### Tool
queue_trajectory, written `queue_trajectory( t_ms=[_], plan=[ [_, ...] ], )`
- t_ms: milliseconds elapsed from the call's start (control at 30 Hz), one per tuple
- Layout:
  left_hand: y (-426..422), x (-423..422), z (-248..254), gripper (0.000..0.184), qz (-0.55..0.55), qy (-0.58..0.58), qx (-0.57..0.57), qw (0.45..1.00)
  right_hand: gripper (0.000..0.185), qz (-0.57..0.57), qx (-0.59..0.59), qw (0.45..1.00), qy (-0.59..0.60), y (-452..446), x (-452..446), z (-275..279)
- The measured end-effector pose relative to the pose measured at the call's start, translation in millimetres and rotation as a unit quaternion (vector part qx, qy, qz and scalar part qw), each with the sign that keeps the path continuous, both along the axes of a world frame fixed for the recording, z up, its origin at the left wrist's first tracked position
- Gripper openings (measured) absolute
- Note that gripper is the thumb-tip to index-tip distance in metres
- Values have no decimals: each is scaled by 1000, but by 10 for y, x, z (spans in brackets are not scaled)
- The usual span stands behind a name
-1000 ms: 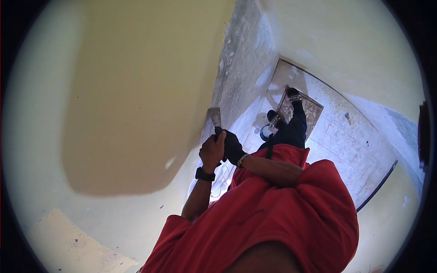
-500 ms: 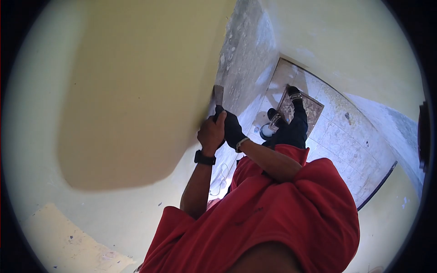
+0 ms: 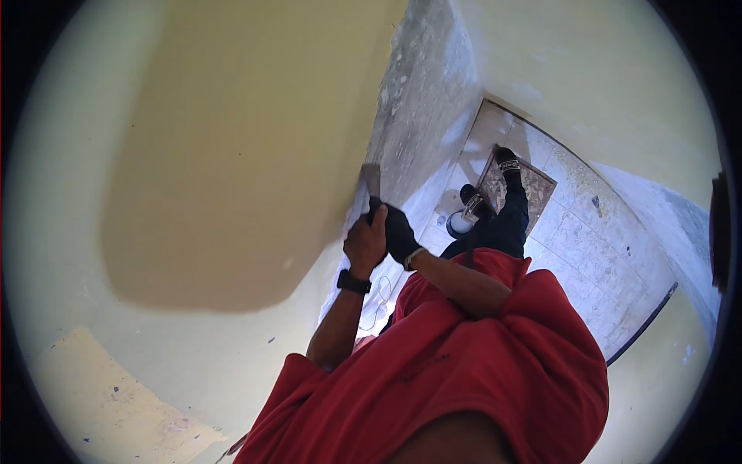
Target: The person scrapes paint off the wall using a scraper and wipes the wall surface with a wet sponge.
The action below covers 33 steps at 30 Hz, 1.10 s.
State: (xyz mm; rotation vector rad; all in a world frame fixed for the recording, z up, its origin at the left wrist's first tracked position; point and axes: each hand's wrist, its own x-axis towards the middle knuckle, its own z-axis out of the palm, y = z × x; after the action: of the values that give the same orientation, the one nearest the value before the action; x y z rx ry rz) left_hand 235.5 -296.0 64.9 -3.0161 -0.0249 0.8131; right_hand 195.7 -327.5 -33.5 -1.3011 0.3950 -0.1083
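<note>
A flat-bladed scraper (image 3: 372,181) points up and away from me, its blade against the wall where yellow paint meets the bare grey patch. My left hand (image 3: 364,241), bare with a black watch at the wrist, is closed around the handle. My right hand (image 3: 399,233), in a black glove with a light bracelet at the wrist, is closed at the same handle beside it. The fingers hide most of the handle. Yellow paint (image 3: 255,155) covers the wall on the left; rough grey surface (image 3: 417,100) shows on the right.
My feet in dark sandals (image 3: 477,203) stand by a brown speckled board (image 3: 533,185) on the stained tile floor (image 3: 580,255). A white round container (image 3: 459,224) is next to one foot. A thin cord (image 3: 379,305) lies below my hands. Another wall (image 3: 603,69) rises at right.
Both hands and the scraper have moved slightly down along the paint edge. The view has shifted a little. The grip looks the same.
</note>
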Motion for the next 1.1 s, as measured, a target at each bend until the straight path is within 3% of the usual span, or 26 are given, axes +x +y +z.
queue_trajectory(
  t_ms=[167, 200, 300, 367, 433, 500, 533, 567, 633, 700, 767, 900, 933, 967, 1033, 1067, 1100],
  plan=[
    [-221, 138, 45, 69, 3, -19, -25, 1000, 25, -8, -1, 1000, -12, -192, 179, -23],
    [-245, 160, 51, 69, 5, -14, -35, 999, 27, 29, -118, 992, -29, -353, 171, 91],
    [-35, 23, -61, 68, -3, -13, -30, 999, 30, -15, -120, 991, -57, -97, 39, -80],
    [144, -52, -222, 67, -56, -10, -64, 996, 29, 95, -176, 979, 28, -174, -74, 88],
    [-75, -18, -84, 66, 22, -2, -60, 998, 27, 52, -150, 987, 0, -239, 4, 0],
    [-352, 232, -43, 72, -9, -38, -69, 997, 25, -6, -187, 982, -39, -482, 256, 2],
    [-534, 371, 37, 72, -2, -21, -71, 997, 23, -30, -101, 993, -58, -650, 356, 143],
    [-591, 431, 84, 72, 8, -4, -71, 997, 22, 45, 74, 996, 30, -793, 411, 295],
    [-571, 329, 87, 73, 14, -17, -70, 997, 20, -8, 12, 1000, 1, -689, 335, 174],
    [-413, 90, 86, 73, 14, -17, -60, 998, 21, 47, -79, 996, 21, -609, 141, 226],
    [-362, 71, 88, 74, 37, -15, -82, 996, 22, 37, 18, 998, 42, -482, 134, 181],
    [-618, 444, 72, 76, 8, -10, -50, 999, 19, 21, -17, 1000, -2, -779, 414, 194],
    [-734, 541, 129, 76, 6, 18, -57, 998, 18, 11, 112, 993, 24, -887, 479, 246],
    [-684, 485, 133, 76, 10, 20, -55, 998, 18, 16, 113, 993, 26, -832, 435, 250],
    [-701, 380, 120, 74, -8, -23, -69, 997, 25, -4, 88, 996, 29, -839, 382, 217],
    [-634, 259, 133, 74, 10, -25, -80, 996, 25, -33, -78, 996, -27, -740, 292, 188],
    [-311, 185, -168, 74, -54, -45, -101, 992, 23, -38, -86, 995, -30, -632, 194, 149]
  ],
)
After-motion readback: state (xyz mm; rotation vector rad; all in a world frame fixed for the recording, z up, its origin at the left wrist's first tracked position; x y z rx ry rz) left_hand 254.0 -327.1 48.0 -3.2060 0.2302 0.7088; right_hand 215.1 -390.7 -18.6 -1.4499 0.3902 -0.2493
